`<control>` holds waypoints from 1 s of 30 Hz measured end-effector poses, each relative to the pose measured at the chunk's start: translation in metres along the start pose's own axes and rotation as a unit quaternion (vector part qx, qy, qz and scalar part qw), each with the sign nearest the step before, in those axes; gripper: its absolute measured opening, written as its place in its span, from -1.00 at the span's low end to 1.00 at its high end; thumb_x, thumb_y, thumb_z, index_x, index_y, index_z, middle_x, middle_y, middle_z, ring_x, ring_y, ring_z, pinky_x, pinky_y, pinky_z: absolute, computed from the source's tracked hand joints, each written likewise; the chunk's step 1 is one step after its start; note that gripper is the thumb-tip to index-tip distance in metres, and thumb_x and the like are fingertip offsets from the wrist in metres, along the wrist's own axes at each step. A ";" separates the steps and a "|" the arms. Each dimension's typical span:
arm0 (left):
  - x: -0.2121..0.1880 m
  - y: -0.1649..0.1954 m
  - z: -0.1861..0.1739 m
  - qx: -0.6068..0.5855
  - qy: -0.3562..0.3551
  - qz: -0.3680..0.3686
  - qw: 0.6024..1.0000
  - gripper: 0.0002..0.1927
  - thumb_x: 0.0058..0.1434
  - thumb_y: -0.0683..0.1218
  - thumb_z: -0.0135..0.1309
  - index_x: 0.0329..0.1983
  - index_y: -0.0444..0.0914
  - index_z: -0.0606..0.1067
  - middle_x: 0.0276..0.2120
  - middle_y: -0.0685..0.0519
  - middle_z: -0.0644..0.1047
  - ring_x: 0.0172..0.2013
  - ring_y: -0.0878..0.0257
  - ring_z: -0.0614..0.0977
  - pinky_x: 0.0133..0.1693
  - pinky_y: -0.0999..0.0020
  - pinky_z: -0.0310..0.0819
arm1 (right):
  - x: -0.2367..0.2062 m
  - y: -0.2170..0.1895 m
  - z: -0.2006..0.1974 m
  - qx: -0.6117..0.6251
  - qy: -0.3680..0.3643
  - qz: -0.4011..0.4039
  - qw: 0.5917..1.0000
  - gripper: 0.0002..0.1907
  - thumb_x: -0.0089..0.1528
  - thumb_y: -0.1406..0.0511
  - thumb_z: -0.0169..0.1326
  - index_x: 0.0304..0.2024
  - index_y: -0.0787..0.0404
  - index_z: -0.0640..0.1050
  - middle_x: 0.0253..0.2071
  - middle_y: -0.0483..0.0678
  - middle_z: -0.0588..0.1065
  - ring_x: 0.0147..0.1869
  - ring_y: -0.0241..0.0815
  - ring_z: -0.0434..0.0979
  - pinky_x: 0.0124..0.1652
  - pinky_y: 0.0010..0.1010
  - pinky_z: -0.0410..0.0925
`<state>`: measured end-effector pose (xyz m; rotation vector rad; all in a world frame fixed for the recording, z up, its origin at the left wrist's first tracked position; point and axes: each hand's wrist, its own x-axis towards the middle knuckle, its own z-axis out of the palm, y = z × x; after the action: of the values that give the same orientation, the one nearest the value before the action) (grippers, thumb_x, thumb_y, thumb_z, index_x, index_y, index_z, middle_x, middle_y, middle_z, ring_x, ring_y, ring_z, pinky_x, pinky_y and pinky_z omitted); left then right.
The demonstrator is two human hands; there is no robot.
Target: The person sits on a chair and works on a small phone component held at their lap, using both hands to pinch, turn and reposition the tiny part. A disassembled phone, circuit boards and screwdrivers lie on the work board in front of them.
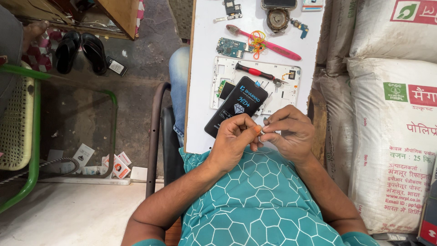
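A person in a teal shirt with a white honeycomb print sits at a narrow white table (200, 91), seen from above.

Nearest, at the picture's centre, the two hands meet over the table's near edge. The left hand (234, 141) is curled, its thumb and forefinger pinched narrowly on a tiny silvery part (262, 132), too small to make out. The right hand (289, 132) faces it from three o'clock, fingers bent close together and fingertips closed on the same tiny part.

Just beyond the hands, at twelve o'clock, lies a flat black rectangular packet (236, 107) with blue and white printing and a diamond emblem, set at a slant. It rests across a white plastic phone frame (287, 93), which also carries a red-and-black screwdriver (255, 72).

Farther out are a green circuit board (230, 47), a pink toothbrush (268, 43) with orange and yellow rubber bands (257, 40) on it, and a round metal part (277, 19).

At three o'clock stand bulky woven white sacks (391, 136) with red and green label panels and red lettering.

At nine o'clock, on the concrete floor, are small white-and-red paper packets (116, 165), a green metal chair frame (34, 136), and, farther off, a pair of black sandals (82, 51).
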<state>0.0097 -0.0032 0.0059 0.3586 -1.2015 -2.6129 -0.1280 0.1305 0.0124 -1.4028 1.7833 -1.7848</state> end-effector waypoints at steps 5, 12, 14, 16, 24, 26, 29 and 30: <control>0.000 0.001 0.000 0.023 0.000 0.001 1.000 -0.85 0.41 -0.18 0.05 -0.29 -0.33 0.50 -0.48 0.07 0.54 -0.45 0.41 0.58 -0.35 0.54 0.51 | 0.001 0.000 0.000 -0.008 0.000 -0.005 1.000 -0.75 0.10 0.21 0.41 -0.26 0.17 0.66 -0.22 -0.11 0.52 -0.12 -0.32 0.58 -0.10 -0.54 0.51; 0.000 0.002 0.000 0.025 0.000 -0.005 1.000 -0.85 0.41 -0.17 0.07 -0.29 -0.32 0.50 -0.47 0.05 0.56 -0.45 0.41 0.59 -0.38 0.57 0.48 | 0.002 -0.003 -0.001 -0.019 -0.002 -0.010 1.000 -0.73 0.09 0.21 0.41 -0.26 0.19 0.65 -0.23 -0.10 0.51 -0.13 -0.29 0.58 -0.09 -0.52 0.50; 0.000 0.002 0.000 0.022 0.001 -0.007 1.000 -0.85 0.41 -0.17 0.06 -0.28 -0.32 0.50 -0.47 0.05 0.56 -0.45 0.41 0.59 -0.38 0.57 0.49 | 0.002 -0.004 0.000 -0.015 -0.002 -0.008 1.000 -0.73 0.09 0.22 0.41 -0.25 0.20 0.66 -0.23 -0.10 0.51 -0.13 -0.29 0.57 -0.08 -0.51 0.51; 0.000 0.003 0.000 0.022 0.000 -0.008 1.000 -0.85 0.41 -0.17 0.06 -0.28 -0.32 0.50 -0.47 0.05 0.55 -0.45 0.41 0.59 -0.36 0.56 0.51 | 0.002 -0.004 0.000 -0.019 -0.001 -0.008 1.000 -0.73 0.09 0.22 0.41 -0.26 0.20 0.66 -0.24 -0.10 0.51 -0.14 -0.29 0.58 -0.11 -0.52 0.50; 0.000 0.005 0.001 0.029 0.001 -0.009 1.000 -0.85 0.42 -0.18 0.06 -0.29 -0.33 0.50 -0.47 0.05 0.55 -0.45 0.41 0.58 -0.37 0.55 0.51 | 0.002 -0.001 0.000 -0.013 -0.002 -0.021 1.000 -0.75 0.11 0.21 0.40 -0.27 0.18 0.65 -0.24 -0.10 0.52 -0.13 -0.30 0.59 -0.12 -0.53 0.53; 0.000 0.005 0.002 0.029 0.000 -0.009 1.000 -0.85 0.42 -0.18 0.06 -0.29 -0.33 0.51 -0.47 0.05 0.55 -0.45 0.41 0.58 -0.36 0.55 0.51 | 0.002 -0.001 -0.001 -0.011 -0.002 -0.021 1.000 -0.75 0.11 0.21 0.39 -0.26 0.18 0.65 -0.24 -0.10 0.51 -0.13 -0.30 0.59 -0.12 -0.53 0.53; 0.000 0.005 0.002 0.026 0.002 -0.009 1.000 -0.85 0.42 -0.18 0.06 -0.29 -0.34 0.51 -0.47 0.05 0.55 -0.45 0.41 0.58 -0.36 0.55 0.51 | 0.002 -0.002 0.000 -0.013 -0.001 -0.022 1.000 -0.75 0.11 0.21 0.39 -0.27 0.18 0.65 -0.24 -0.10 0.51 -0.14 -0.30 0.59 -0.13 -0.54 0.53; 0.000 0.005 0.002 0.025 0.002 -0.008 1.000 -0.85 0.41 -0.18 0.05 -0.29 -0.34 0.51 -0.47 0.05 0.55 -0.45 0.41 0.58 -0.36 0.55 0.52 | 0.002 -0.002 0.000 -0.013 -0.001 -0.022 1.000 -0.75 0.11 0.21 0.39 -0.27 0.18 0.65 -0.24 -0.10 0.51 -0.14 -0.30 0.59 -0.13 -0.54 0.53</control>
<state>0.0093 -0.0048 0.0106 0.3860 -1.2708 -2.5978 -0.1286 0.1294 0.0148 -1.4636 1.7932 -1.7873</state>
